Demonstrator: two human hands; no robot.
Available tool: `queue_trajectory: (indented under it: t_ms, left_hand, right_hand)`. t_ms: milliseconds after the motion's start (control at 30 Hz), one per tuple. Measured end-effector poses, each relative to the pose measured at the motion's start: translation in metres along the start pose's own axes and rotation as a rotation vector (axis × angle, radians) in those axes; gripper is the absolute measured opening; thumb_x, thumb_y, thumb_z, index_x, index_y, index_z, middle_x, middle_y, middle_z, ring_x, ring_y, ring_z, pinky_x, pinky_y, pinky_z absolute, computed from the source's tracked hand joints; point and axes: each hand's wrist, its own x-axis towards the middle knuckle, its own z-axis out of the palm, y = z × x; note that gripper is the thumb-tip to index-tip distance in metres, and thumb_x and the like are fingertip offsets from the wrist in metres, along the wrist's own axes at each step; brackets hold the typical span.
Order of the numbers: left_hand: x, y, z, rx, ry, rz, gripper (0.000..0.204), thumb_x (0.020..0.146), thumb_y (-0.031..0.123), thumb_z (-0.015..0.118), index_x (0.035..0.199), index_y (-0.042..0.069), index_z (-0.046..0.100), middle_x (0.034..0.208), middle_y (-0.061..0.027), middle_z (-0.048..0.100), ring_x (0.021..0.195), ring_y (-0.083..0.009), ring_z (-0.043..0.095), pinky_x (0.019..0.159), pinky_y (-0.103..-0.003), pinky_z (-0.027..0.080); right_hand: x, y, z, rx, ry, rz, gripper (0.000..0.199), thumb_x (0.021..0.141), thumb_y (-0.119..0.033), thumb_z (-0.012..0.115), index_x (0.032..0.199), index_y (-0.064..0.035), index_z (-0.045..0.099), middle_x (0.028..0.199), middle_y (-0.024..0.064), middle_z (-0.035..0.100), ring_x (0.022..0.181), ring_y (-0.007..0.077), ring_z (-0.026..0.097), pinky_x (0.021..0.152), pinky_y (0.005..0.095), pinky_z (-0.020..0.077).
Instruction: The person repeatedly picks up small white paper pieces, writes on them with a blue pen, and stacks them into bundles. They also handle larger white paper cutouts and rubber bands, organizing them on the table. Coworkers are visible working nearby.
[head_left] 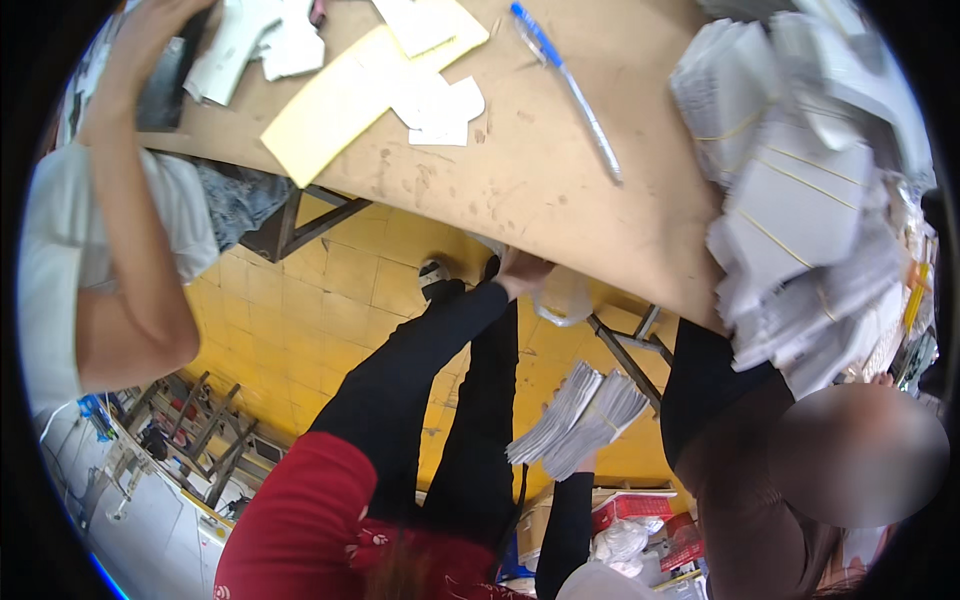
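Off the table [640, 230]'s near edge, the right hand [587, 464] grasps a paper bundle [600, 424], likely light and floppy, best pinched mid-length (the left hand [524, 270], beside that edge: grip unclear).

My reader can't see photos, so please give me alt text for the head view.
The right hand holds stacked white slips above a yellow floor; the left hand is near the edge of a brown table. On it lie a pen, yellow paper and banded white bundles.
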Motion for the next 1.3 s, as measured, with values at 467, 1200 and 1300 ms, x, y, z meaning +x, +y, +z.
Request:
queue_trajectory:
  t_ms: [467, 1200, 1300]
  left_hand:
    - [0.068, -0.126, -0.007, 0.108, -0.043, -0.127, 0.045, 0.086, 0.031, 0.074, 0.125, 0.009, 0.067, 0.126, -0.0222, 0.063, 0.123, -0.0382, 0.053, 0.107, -0.042, 0.041]
    - [-0.036, -0.1, -0.17, -1.045, -0.435, -0.299, 0.037, 0.091, 0.018, 0.069, 0.121, -0.004, 0.067, 0.122, -0.0126, 0.068, 0.104, -0.0166, 0.065, 0.091, -0.028, 0.049]
    - [-0.042, -0.086, -0.19, -1.257, -0.427, -0.207, 0.033, 0.086, 0.008, 0.064, 0.119, 0.003, 0.066, 0.126, -0.0127, 0.066, 0.107, -0.0184, 0.063, 0.089, -0.03, 0.05]
  right_hand:
    - [0.054, 0.003, -0.009, -0.131, -0.058, 0.136, 0.069, 0.085, -0.037, 0.057, 0.145, -0.0028, 0.049, 0.14, 0.0186, 0.058, 0.125, 0.0337, 0.059, 0.105, 0.046, 0.0497]
    - [0.315, 0.013, 0.161, -0.317, 0.013, -0.038, 0.077, 0.096, -0.034, 0.06, 0.154, 0.0003, 0.023, 0.151, 0.022, 0.042, 0.137, 0.0366, 0.043, 0.116, 0.0413, 0.0357]
    - [0.341, 0.03, 0.196, -0.382, 0.039, -0.135, 0.08, 0.095, -0.032, 0.061, 0.155, 0.0004, 0.02, 0.153, 0.0224, 0.039, 0.139, 0.0368, 0.04, 0.117, 0.0413, 0.0343]
